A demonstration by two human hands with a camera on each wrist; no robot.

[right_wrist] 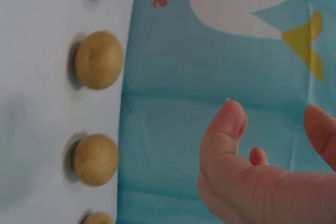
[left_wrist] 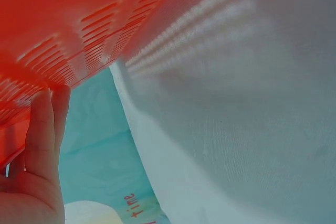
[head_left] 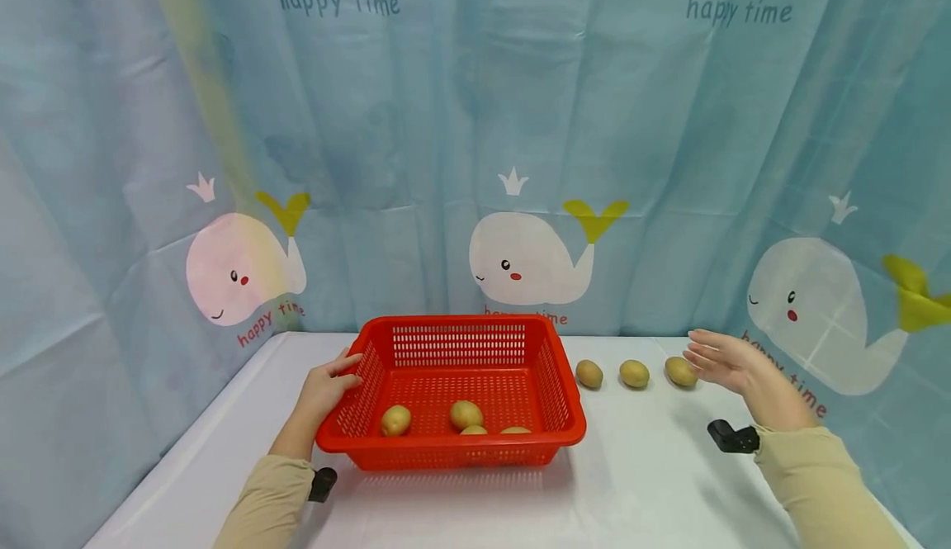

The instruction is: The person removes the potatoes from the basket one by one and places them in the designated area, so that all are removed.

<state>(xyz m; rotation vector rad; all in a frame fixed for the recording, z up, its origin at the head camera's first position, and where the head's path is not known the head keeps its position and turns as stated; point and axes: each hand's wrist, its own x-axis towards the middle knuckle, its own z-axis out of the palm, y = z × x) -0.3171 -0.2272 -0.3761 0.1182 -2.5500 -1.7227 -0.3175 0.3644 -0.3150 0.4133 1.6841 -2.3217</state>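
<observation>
A red plastic basket (head_left: 449, 442) with slotted walls stands on the table. Inside it lie several potatoes, among them one potato (head_left: 396, 420) at the left and another (head_left: 466, 414) near the middle; the front wall partly hides others. My left hand (head_left: 324, 390) holds the basket's left rim; in the left wrist view, straight fingers (left_wrist: 41, 135) lie against the outer wall. To the right, my right hand (head_left: 724, 359) hovers with loosely bent fingers, holding nothing, beside the rightmost visible potato (head_left: 680, 371). The right wrist view shows a row of several potatoes, including this potato (right_wrist: 98, 60).
Two more potatoes lie along the table's back edge, a left potato (head_left: 589, 374) and a middle potato (head_left: 635, 374). A white cloth (head_left: 631, 483) covers the table. Behind it hangs a blue curtain (head_left: 446, 136) with whale prints.
</observation>
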